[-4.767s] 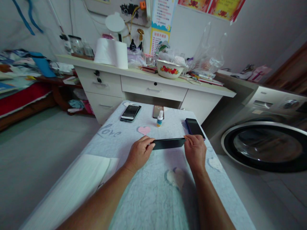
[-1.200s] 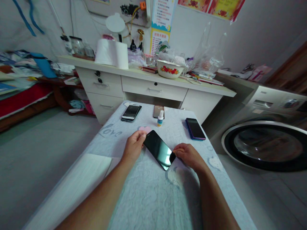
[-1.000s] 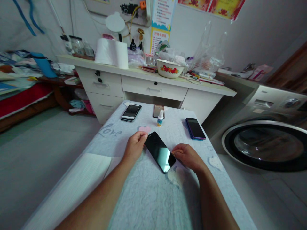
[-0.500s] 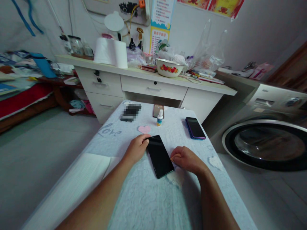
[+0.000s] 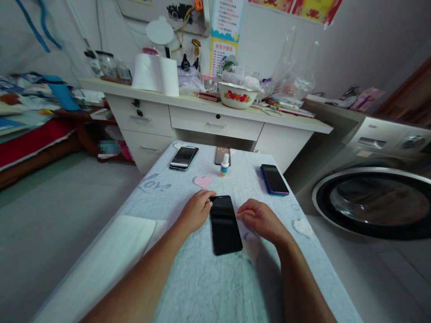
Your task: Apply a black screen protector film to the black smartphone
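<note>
A black smartphone (image 5: 226, 229) lies screen up on the cloth-covered table in front of me. My left hand (image 5: 198, 210) grips its upper left corner, thumb at the edge and fingers round the top. On the phone's right side, my right hand (image 5: 257, 220) is closed in a pinch close to the long edge. A small orange-tan bit shows at its fingertips, too small to name. Farther back, a small white spray bottle (image 5: 224, 167) stands upright, in front of another phone (image 5: 220, 154).
Stacked phones lie at the table's back left (image 5: 184, 157) and right (image 5: 274, 179). The tablecloth (image 5: 198, 287) carries a pink heart print. A white desk (image 5: 215, 119) with a flowered bowl (image 5: 238, 95) stands behind; a washing machine (image 5: 377, 152) is at the right.
The smartphone has turned: its top has swung right and its lower end slightly left, so it lies straighter. My left hand moved slightly right with it; my right hand shifted a little away from me.
</note>
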{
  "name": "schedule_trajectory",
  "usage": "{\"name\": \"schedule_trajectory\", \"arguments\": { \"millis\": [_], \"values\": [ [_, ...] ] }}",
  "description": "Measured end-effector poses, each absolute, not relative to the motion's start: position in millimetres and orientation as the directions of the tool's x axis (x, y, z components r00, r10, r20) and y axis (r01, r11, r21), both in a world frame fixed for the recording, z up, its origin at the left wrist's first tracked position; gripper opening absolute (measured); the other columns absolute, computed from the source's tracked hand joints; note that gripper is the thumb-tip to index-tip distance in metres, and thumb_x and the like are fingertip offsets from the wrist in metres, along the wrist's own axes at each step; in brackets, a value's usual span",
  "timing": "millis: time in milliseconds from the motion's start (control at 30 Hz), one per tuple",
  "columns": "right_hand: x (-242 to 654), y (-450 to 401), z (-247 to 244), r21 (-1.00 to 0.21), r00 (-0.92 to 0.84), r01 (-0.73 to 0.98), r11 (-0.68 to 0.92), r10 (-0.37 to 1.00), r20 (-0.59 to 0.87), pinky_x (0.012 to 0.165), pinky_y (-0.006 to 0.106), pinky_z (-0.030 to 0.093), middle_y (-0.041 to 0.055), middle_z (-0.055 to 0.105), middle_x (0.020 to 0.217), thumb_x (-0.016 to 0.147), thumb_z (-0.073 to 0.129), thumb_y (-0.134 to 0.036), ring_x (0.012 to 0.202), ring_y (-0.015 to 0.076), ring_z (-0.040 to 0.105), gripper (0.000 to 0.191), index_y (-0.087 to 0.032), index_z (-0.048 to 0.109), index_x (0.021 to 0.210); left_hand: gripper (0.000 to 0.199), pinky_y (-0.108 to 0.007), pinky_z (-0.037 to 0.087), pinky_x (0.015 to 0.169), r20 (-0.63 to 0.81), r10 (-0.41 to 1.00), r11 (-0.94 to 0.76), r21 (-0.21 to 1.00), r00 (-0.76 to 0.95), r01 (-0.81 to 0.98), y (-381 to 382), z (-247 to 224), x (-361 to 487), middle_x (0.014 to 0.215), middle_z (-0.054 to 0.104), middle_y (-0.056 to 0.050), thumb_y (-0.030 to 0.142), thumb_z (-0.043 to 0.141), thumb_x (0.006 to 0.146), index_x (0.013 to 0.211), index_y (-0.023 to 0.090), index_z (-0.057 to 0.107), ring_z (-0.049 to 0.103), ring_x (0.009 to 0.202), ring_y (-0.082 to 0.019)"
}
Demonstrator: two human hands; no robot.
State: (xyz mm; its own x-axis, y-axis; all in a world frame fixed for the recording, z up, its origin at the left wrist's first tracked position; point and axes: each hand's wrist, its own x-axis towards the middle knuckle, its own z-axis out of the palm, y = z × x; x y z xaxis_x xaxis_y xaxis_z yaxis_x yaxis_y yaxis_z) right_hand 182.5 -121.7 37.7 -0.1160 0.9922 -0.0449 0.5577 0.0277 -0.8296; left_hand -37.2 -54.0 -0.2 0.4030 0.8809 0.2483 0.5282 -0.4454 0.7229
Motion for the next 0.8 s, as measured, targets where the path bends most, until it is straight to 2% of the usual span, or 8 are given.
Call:
{"name": "schedule_trajectory", "arguments": {
  "millis": [133, 267, 367, 567, 800],
  "values": [
    [170, -119, 33, -0.776, -0.140, 0.609, 0.164, 0.985, 0.099, 0.069, 0.024, 0.044, 0.0012, 0.062, 0.082, 0.080, 0.060, -0.022, 0.078, 0.0144, 0.060, 0.009, -0.020, 0.068, 0.082, 0.037, -0.035, 0.049, 0.090, 0.254, 0.867, -0.459, 0.742, 0.429, 0.489, -56, 0, -37, 0.113, 0.062, -0.009, 0.010, 0.044, 0.082, 0.115, 0.016, 0.060, 0.061, 0.098, -0.018],
    [162, -117, 33, -0.600, -0.177, 0.768, 0.223, 0.975, 0.136, 0.071, 0.024, 0.042, 0.0020, 0.059, 0.081, 0.080, 0.056, -0.009, 0.077, 0.0139, 0.057, 0.017, -0.019, 0.070, 0.081, 0.040, -0.035, 0.048, 0.093, 0.257, 0.853, -0.477, 0.740, 0.455, 0.475, -57, -2, -36, 0.117, 0.060, -0.009, 0.008, 0.046, 0.080, 0.117, 0.017, 0.058, 0.060, 0.102, -0.018],
    [161, -114, 29, -0.534, -0.148, 0.819, 0.208, 0.977, 0.153, 0.071, 0.024, 0.042, 0.0030, 0.058, 0.083, 0.082, 0.056, -0.008, 0.077, 0.0134, 0.057, 0.018, -0.018, 0.070, 0.083, 0.041, -0.037, 0.043, 0.100, 0.284, 0.842, -0.508, 0.703, 0.458, 0.498, -57, -3, -35, 0.118, 0.060, -0.008, 0.007, 0.048, 0.079, 0.117, 0.018, 0.058, 0.055, 0.112, -0.020],
    [159, -107, 19, -0.477, -0.084, 0.860, 0.182, 0.972, 0.220, 0.076, 0.023, 0.042, 0.0031, 0.057, 0.087, 0.085, 0.054, -0.009, 0.083, 0.0137, 0.058, 0.019, -0.018, 0.070, 0.088, 0.039, -0.040, 0.040, 0.101, 0.317, 0.839, -0.537, 0.609, 0.442, 0.584, -57, -2, -34, 0.118, 0.061, -0.008, 0.009, 0.053, 0.080, 0.118, 0.017, 0.058, 0.050, 0.112, -0.023],
    [154, -102, 16, -0.491, 0.008, 0.862, 0.124, 0.966, 0.258, 0.078, 0.022, 0.042, 0.0036, 0.059, 0.088, 0.089, 0.052, -0.013, 0.083, 0.0129, 0.059, 0.019, -0.018, 0.071, 0.090, 0.031, -0.041, 0.039, 0.098, 0.332, 0.848, -0.530, 0.505, 0.413, 0.681, -56, -6, -37, 0.113, 0.062, -0.008, 0.014, 0.054, 0.082, 0.112, 0.015, 0.062, 0.050, 0.109, -0.025]
  ]
}}
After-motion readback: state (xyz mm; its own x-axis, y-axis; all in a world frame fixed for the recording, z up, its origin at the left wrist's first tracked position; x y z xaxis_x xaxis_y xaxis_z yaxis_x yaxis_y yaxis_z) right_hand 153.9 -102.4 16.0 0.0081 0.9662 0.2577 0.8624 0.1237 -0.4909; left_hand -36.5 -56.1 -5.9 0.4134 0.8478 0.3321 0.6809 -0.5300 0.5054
